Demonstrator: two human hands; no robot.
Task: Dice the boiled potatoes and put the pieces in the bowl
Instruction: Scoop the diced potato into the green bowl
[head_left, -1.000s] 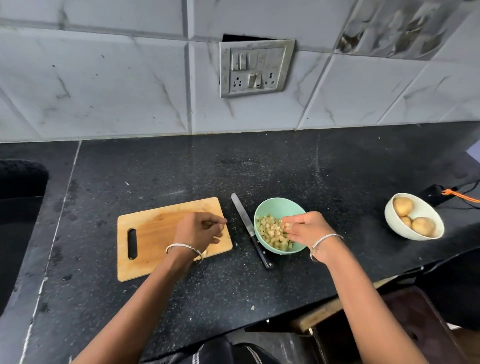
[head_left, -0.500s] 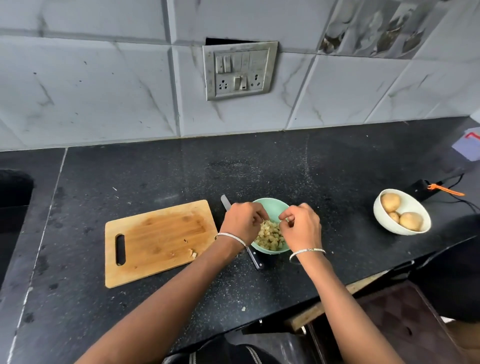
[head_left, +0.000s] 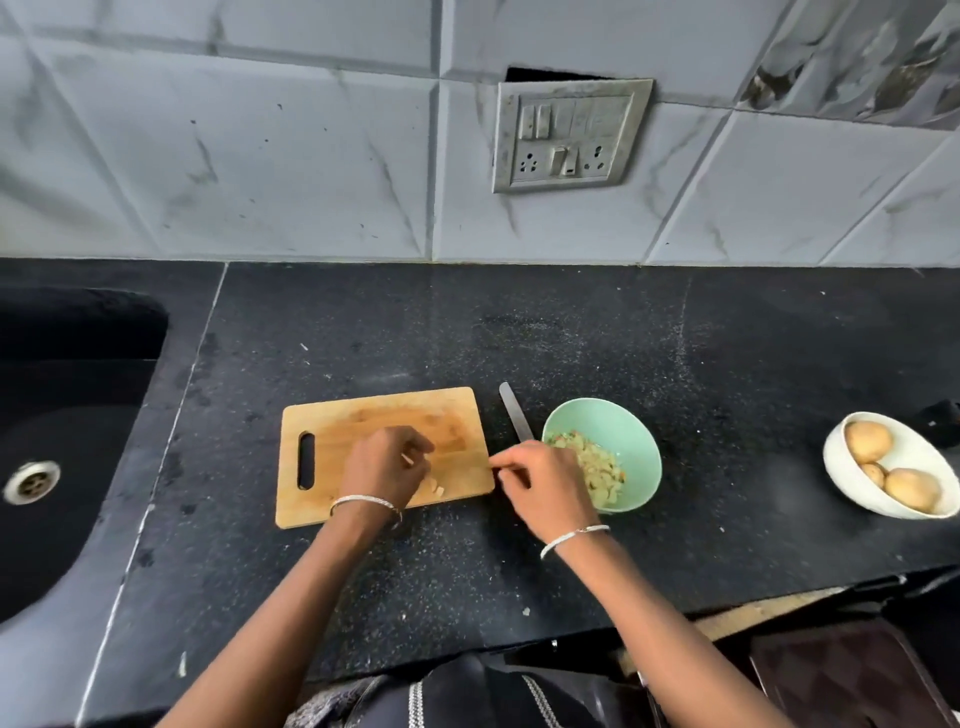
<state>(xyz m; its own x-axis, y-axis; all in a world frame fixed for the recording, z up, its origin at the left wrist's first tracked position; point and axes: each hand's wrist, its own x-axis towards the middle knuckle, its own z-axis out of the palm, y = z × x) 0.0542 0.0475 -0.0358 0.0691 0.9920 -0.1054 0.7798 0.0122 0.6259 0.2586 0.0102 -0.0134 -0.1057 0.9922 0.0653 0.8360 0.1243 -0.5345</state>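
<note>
My left hand (head_left: 387, 470) rests on the wooden cutting board (head_left: 363, 415) with its fingers curled, and a small pale potato piece shows between its fingertips. A few diced potato pieces (head_left: 435, 487) lie beside it near the board's front edge. My right hand (head_left: 543, 486) hovers between the board and the mint-green bowl (head_left: 631, 441), fingers reaching left to the board's right edge, with nothing visible in it. Diced potato (head_left: 597, 467) fills the bowl. The knife (head_left: 514, 415) lies between board and bowl, its handle hidden under my right hand. Whole boiled potatoes (head_left: 868, 441) sit in a white bowl (head_left: 841, 475).
A black sink (head_left: 67, 441) with a metal drain lies at the left. A switch and socket plate (head_left: 569, 135) is on the tiled wall. A dark object (head_left: 943, 422) sits behind the white bowl. The black counter's front edge runs close to my body.
Both hands have left the green bowl. My left hand went back to the cutting board and my right hand moved left toward the board's edge. The camera view shifted left.
</note>
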